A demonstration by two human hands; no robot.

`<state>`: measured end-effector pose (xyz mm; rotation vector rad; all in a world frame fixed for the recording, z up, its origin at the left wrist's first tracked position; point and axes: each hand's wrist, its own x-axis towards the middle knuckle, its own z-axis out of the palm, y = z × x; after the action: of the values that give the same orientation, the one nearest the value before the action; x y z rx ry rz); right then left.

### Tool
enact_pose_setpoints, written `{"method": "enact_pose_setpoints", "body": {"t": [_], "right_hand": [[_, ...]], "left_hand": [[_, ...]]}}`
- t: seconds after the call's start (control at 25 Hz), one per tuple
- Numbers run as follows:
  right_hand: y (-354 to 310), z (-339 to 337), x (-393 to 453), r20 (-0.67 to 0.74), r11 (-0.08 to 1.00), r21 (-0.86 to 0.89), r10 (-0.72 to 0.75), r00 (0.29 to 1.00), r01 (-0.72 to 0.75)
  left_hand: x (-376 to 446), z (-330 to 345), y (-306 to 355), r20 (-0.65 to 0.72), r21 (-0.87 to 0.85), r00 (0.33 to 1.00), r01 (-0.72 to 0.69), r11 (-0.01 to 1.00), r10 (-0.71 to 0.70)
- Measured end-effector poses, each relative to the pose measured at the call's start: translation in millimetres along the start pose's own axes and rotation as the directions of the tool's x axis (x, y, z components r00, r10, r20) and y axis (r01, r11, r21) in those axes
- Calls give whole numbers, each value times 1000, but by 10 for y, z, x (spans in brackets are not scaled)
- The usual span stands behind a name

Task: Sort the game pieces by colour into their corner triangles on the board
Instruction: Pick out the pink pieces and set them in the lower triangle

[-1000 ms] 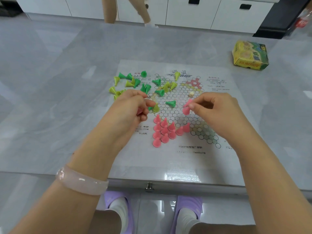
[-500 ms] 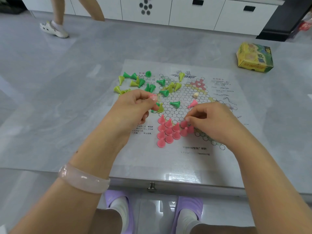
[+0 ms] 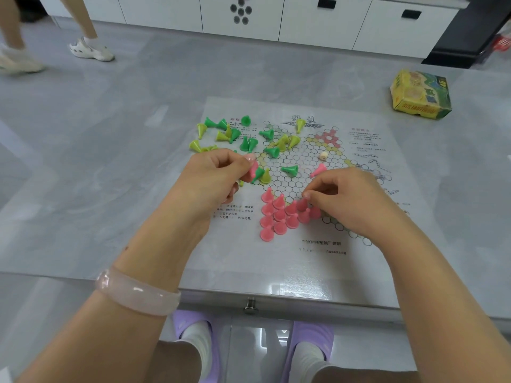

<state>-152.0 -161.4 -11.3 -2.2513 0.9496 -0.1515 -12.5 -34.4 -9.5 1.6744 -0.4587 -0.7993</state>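
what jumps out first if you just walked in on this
A tight cluster of pink cones standing in the near corner of the board, with the right hand setting one at its edge. Next, green and yellow-green cones lie scattered over the board's far left. The left hand pinches another pink piece.

head-worn view, facing down, near board (image 3: 304, 261)

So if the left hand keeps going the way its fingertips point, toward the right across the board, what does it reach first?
Probably the dark green piece and the yellow-green piece lying right at the left hand's fingertips; its grip already holds a pink piece. Depth is hard to judge from this view.
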Motion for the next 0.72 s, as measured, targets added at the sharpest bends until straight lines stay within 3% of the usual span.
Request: {"method": "enact_pose_setpoints", "body": {"t": [0.24,0.72], "right_hand": [[-6,-5,-8,-50,998,56,-15,999,18],[-13,5,-16,-8,1000,4,-18,1000,18]], "left_hand": [[-7,0,7,-6,-4,1000,12,1000,-12],[-11,-3,17,13,2,1000,17,1000,-17]]}}
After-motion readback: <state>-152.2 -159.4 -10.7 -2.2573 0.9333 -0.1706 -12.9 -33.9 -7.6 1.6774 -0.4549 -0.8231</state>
